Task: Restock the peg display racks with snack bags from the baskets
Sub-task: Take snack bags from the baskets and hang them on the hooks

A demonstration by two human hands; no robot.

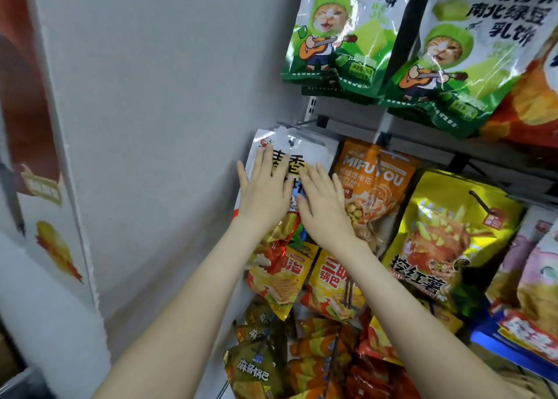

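Left hand: the left hand [264, 191] lies flat with its fingers spread wide, palm pressed on the front of the white snack bag [290, 154]; it grips nothing.
Right hand: the right hand [324, 205] is also flat and open, fingers together and pointing up-left, touching the same bag just beside the left hand; the two hands nearly meet at the thumbs.
White snack bag: hangs at the far left end of the rack, its top edge and hang hole above both sets of fingertips, its red and gold lower part showing below the left wrist. More bags of the same kind are stacked behind it on the peg [297, 124].
Orange popcorn bag [374, 184]: hangs just right of the right hand, its left edge near the knuckles.
Yellow sweet-potato bag [444, 238]: farther right of the right hand, well apart from it.
Green cat bags [341, 33]: on the row above both hands, well clear of the fingertips.
Yellow-orange crisp bags [280, 277]: below the hands, between and under the two forearms.
Olive bags [253, 365]: lowest row, under the left forearm.
Wall [169, 126]: plain grey panel directly left of the left hand.
Blue basket [495, 347]: low on the right, well away from the right hand, holding packets.
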